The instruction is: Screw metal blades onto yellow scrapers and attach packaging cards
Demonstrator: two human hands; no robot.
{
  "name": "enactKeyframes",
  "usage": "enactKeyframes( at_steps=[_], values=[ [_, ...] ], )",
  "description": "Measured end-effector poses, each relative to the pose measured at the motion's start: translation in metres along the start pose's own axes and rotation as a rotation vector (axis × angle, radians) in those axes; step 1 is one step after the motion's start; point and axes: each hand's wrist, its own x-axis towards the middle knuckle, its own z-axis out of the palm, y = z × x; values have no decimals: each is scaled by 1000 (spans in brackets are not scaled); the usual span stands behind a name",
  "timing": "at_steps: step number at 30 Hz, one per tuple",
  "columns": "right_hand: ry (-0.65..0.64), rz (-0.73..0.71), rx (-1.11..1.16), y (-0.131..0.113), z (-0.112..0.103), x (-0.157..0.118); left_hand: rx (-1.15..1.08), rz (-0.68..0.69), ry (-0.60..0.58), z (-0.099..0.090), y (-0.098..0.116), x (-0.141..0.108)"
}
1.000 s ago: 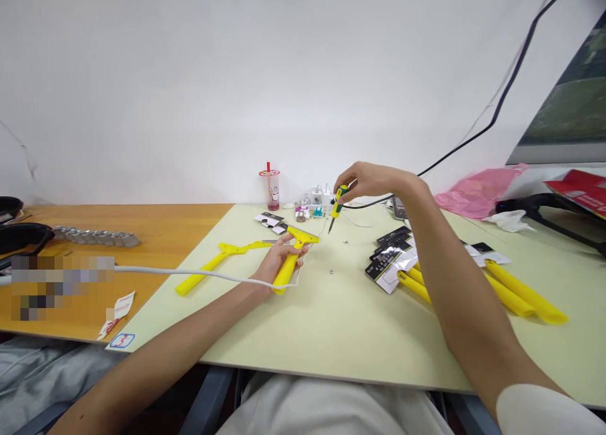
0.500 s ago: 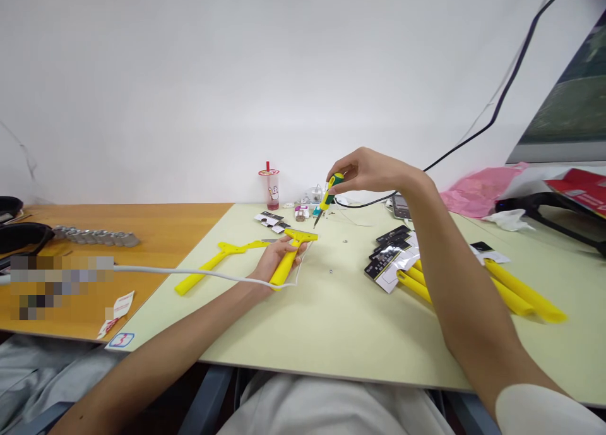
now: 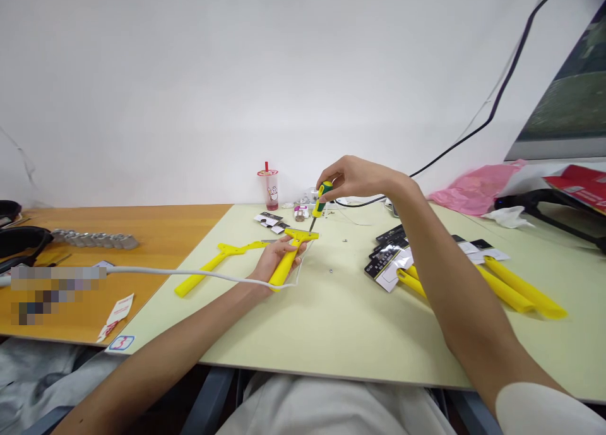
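Note:
My left hand [image 3: 273,262] is closed round a yellow scraper [image 3: 284,268], its wide head [image 3: 302,235] pointing away from me. In my right hand [image 3: 348,176] is a screwdriver with a green and yellow handle [image 3: 322,199], gripped from above by the fingertips. Its thin shaft [image 3: 312,224] slants down, and the tip meets the scraper's head or is very close to it. Left of my left hand lies another yellow scraper [image 3: 203,276] in parts. Two small metal pieces, one of them a nut-like piece [image 3: 331,271], lie right of the held scraper.
Packaged yellow scrapers [image 3: 525,286] with black and white cards [image 3: 388,264] lie at the right. A drink cup [image 3: 271,190] stands by the wall near small items. A white cable [image 3: 189,271] crosses over my left forearm. Metal cylinders [image 3: 95,238] line the orange table.
My right hand has moved left and slightly down, bringing the screwdriver's tip from beside the scraper's head to it. My left hand and the scraper have stayed nearly still.

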Motion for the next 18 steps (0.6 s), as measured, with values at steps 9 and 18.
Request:
enactKeyframes(
  at_steps=[9,18],
  values=[
    [-18,-11,2,1,0,1,6,5,-28,-1,0,0],
    [-14,0,-3,-1,0,1,3,10,40,8,1,-5]
  ],
)
